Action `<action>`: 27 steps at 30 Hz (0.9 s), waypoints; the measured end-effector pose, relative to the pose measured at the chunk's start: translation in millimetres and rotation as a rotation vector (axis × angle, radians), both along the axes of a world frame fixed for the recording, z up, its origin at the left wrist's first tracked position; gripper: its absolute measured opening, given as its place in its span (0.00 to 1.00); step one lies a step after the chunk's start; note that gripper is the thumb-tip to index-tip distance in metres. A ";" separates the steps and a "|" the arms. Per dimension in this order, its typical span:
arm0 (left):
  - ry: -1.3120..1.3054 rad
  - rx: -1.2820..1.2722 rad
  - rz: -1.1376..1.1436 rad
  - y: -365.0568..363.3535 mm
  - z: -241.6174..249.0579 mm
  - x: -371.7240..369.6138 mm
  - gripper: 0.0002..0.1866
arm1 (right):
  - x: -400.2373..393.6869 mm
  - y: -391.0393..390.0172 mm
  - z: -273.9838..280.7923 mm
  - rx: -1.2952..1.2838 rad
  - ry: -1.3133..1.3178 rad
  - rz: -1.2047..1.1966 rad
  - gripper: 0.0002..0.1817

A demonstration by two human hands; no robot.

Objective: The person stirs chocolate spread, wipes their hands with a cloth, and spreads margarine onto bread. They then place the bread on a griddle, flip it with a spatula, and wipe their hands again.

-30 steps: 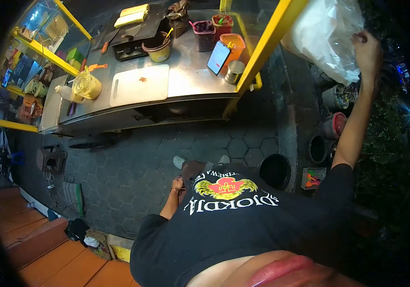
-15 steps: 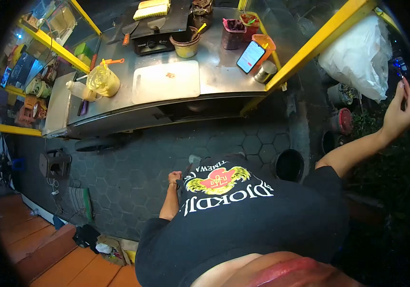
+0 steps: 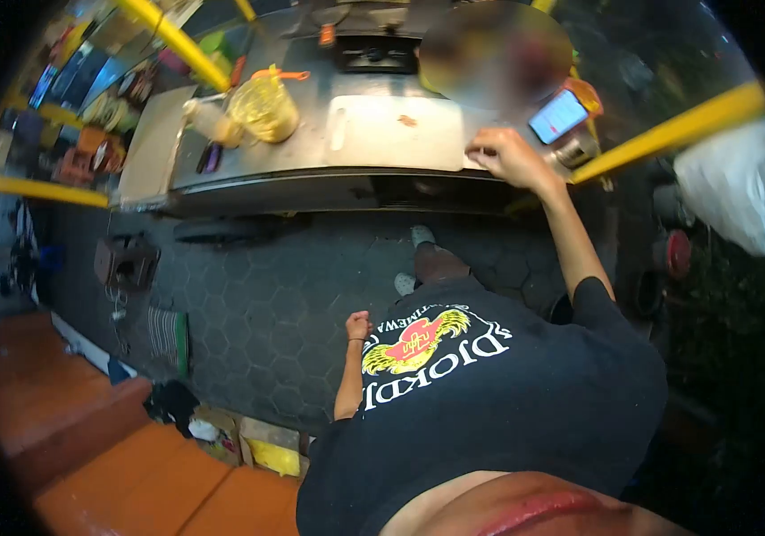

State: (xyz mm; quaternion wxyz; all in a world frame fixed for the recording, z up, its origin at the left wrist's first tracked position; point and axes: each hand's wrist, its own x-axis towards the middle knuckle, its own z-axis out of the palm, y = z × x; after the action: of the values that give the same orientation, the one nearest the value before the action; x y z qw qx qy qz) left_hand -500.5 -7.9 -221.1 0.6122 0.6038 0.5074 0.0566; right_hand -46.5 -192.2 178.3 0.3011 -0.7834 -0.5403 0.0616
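Observation:
My right hand (image 3: 509, 154) reaches over the front of the metal counter (image 3: 293, 170), its fingers loosely bent with nothing visible between them. The fingertips are right at the right edge of a white cutting board (image 3: 373, 134). A small reddish-brown scrap (image 3: 407, 121) lies on that board. Down at my side, my left hand (image 3: 358, 325) is curled into a loose fist with nothing showing in it. To the right of my right hand, a phone (image 3: 558, 116) with a lit screen leans on an orange container (image 3: 586, 94).
Left of the board stand a tub of yellow spread (image 3: 264, 109) and a pale squeeze bottle (image 3: 211, 123). A black stove (image 3: 378, 55) sits behind. Yellow posts (image 3: 677, 134) frame the cart, and a white plastic bag (image 3: 735, 183) hangs right. A brown stool (image 3: 128, 261) stands on the paving.
My right hand has swung in from the far right, beside the plastic bag, to the cutting board's right edge. The view has shifted, and my left hand stays low at my side.

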 end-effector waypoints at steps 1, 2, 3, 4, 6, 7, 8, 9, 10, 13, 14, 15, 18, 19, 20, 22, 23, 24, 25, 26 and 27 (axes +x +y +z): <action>-0.021 -0.016 0.020 -4.7 -4.4 -10.0 0.05 | -6.5 14.0 -11.3 -0.039 0.080 0.010 0.05; -0.279 -0.338 0.088 5.1 -68.9 -39.6 0.06 | -6.4 27.8 -29.0 -0.093 0.104 0.034 0.05; -0.135 -0.084 -0.020 -5.2 -83.3 -47.5 0.07 | -9.5 40.8 -40.1 -0.141 0.146 0.054 0.05; 0.039 0.166 -0.108 -10.5 -47.3 -35.6 0.08 | -13.1 53.3 -49.8 -0.191 0.187 0.071 0.06; -0.224 0.208 -0.124 -6.3 -26.7 -45.2 0.08 | -17.3 80.4 -73.7 -0.273 0.237 0.123 0.06; -0.196 -0.100 0.024 -4.9 -31.3 -58.0 0.08 | -21.1 95.6 -83.2 -0.362 0.207 0.130 0.06; -0.177 -0.401 0.172 3.3 -30.8 -58.9 0.08 | -23.5 110.2 -98.9 -0.409 0.205 0.171 0.06; -0.074 -0.365 0.210 18.1 -17.6 -51.5 0.09 | -25.5 124.9 -117.8 -0.438 0.308 0.210 0.07; 0.031 -0.332 0.249 32.4 -20.9 -51.3 0.10 | -29.1 138.0 -127.9 -0.496 0.358 0.295 0.07; -0.433 -0.296 0.514 93.6 2.2 -22.3 0.06 | -25.5 149.9 -208.4 -0.814 0.345 0.341 0.08; -0.560 -0.057 0.462 114.5 -49.4 -41.7 0.06 | -24.0 145.6 -232.8 -0.922 0.172 0.297 0.09; -0.680 0.164 0.419 141.4 -21.5 -29.1 0.06 | -26.3 136.9 -240.8 -0.833 0.120 0.245 0.09; -0.279 0.278 0.462 261.7 62.2 21.8 0.05 | -2.7 118.3 -291.4 -1.011 0.977 0.047 0.11; -0.334 0.329 0.531 304.3 87.3 40.8 0.07 | -1.4 109.0 -306.3 -1.056 1.011 -0.034 0.14; -0.400 0.426 0.542 345.9 121.6 60.5 0.08 | 4.2 91.9 -338.2 -1.119 1.068 -0.090 0.18; -0.442 0.505 0.574 416.8 199.3 103.1 0.10 | 7.4 68.1 -368.3 -1.213 1.130 -0.214 0.24; -0.462 0.605 0.543 445.7 237.6 124.8 0.11 | 5.6 64.3 -370.0 -1.207 1.146 -0.285 0.23; -0.500 0.643 0.527 475.0 271.5 144.9 0.12 | 5.8 65.6 -370.9 -1.194 1.159 -0.354 0.22; -0.545 0.680 0.500 498.7 306.5 164.4 0.13 | 4.5 66.4 -374.9 -1.101 1.172 -0.394 0.22; -0.441 0.769 0.409 526.7 334.2 176.1 0.14 | 0.0 78.4 -358.5 -1.017 1.192 -0.466 0.20; -0.607 0.754 0.431 543.4 366.7 199.2 0.13 | -1.9 87.3 -362.2 -0.969 1.221 -0.511 0.19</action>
State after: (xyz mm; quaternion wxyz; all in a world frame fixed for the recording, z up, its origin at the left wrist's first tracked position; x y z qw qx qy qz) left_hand -301.3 535.5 145.6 0.4466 0.6203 0.3644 0.5319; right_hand -48.4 -104.8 -183.9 0.1751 -0.7540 0.0005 0.6331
